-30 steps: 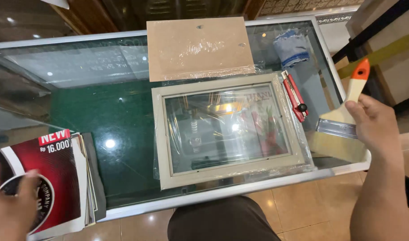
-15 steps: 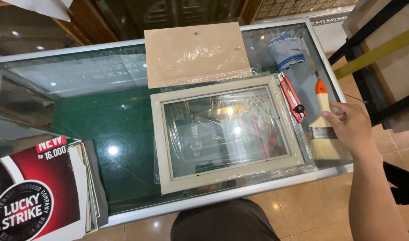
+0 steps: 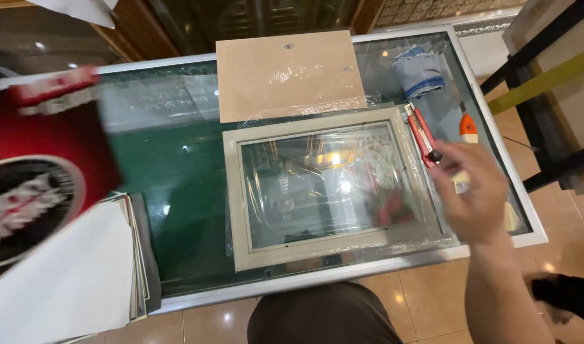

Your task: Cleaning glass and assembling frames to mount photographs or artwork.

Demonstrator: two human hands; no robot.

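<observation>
My right hand (image 3: 474, 191) hovers blurred over the right end of the glass counter (image 3: 177, 165), fingers apart and holding nothing. Under it lies a flat paintbrush with an orange handle tip (image 3: 468, 127). Beside it on the glass rests a red utility knife (image 3: 423, 135). A pale picture frame (image 3: 231, 191) wrapped in clear plastic lies in the middle of the counter. At the left a red poster (image 3: 43, 159) with a round emblem is raised and blurred. My left hand is hidden from view.
A brown backing board (image 3: 285, 73) lies behind the frame. A blue and white rolled cloth (image 3: 419, 73) sits at the far right corner. A stack of white-backed sheets (image 3: 69, 280) lies at the near left. A black metal stand (image 3: 547, 95) rises to the right.
My right hand set the brush down on the glass and let go of it. The red poster rose off the stack at the left.
</observation>
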